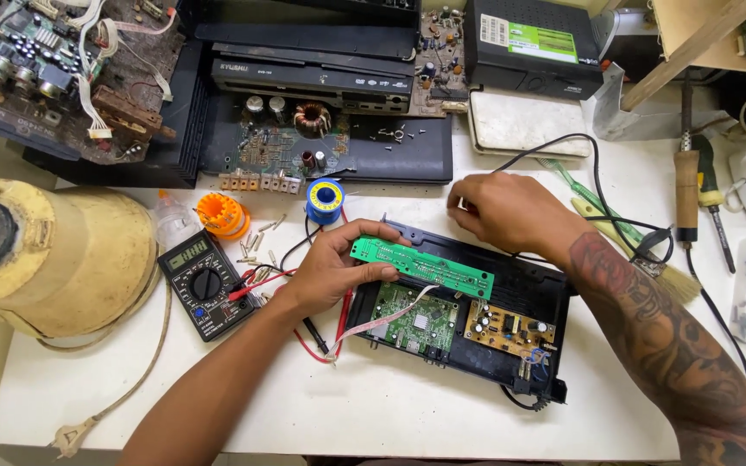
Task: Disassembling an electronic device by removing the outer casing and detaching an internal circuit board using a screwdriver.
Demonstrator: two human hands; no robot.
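My left hand (331,267) holds a long narrow green circuit board (425,266) by its left end, lifted over an open black device case (554,298). Inside the case lie a green main board (416,321) and a small brown power board (504,328); a flat ribbon cable (382,321) runs from the narrow board down to the left. My right hand (504,210) hovers over the case's far edge with fingers pinched together; whether it grips anything I cannot make out.
A black multimeter (205,283) with red and black leads lies left of the case. A solder spool (325,199), an orange reel (221,215), loose screws, a yellowed appliance body (53,255), stacked electronics at the back, a brush (649,259) and screwdrivers surround the white table.
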